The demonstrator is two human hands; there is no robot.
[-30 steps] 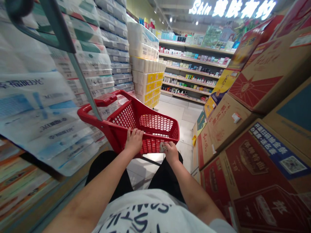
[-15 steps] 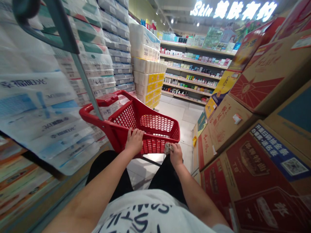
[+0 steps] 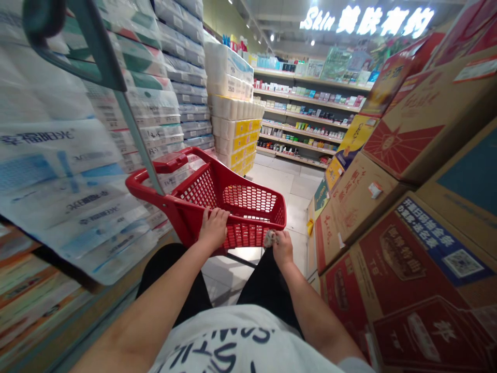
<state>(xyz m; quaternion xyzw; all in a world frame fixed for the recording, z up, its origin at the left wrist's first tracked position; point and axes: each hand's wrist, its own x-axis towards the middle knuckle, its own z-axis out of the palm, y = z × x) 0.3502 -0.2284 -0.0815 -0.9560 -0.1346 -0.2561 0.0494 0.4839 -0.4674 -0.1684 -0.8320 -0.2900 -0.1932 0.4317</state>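
Observation:
A red plastic rolling shopping basket [image 3: 254, 234] stands in front of my knees, its lattice walls showing bare inside. My left hand [image 3: 213, 226] has its fingers hooked over the near rim, with the thumb on my side. Pinched in my right hand [image 3: 283, 247] is a small crumpled grey cloth [image 3: 271, 238], close to the basket's right front corner. The basket's grey pull handle [image 3: 135, 135] rises at the upper left. Part of the cloth is hidden by my fingers.
Plastic-wrapped tissue packs [image 3: 97, 191] are stacked close on the left. Cardboard boxes [image 3: 411, 259] are piled on the right. Light floor tiles [image 3: 297, 181] run between them toward shelves [image 3: 306, 111] of small boxes and bottles under a lit sign.
My right hand and the cloth have shifted very slightly right and down along the basket's corner. My left hand keeps its place on the rim. The view has turned slightly.

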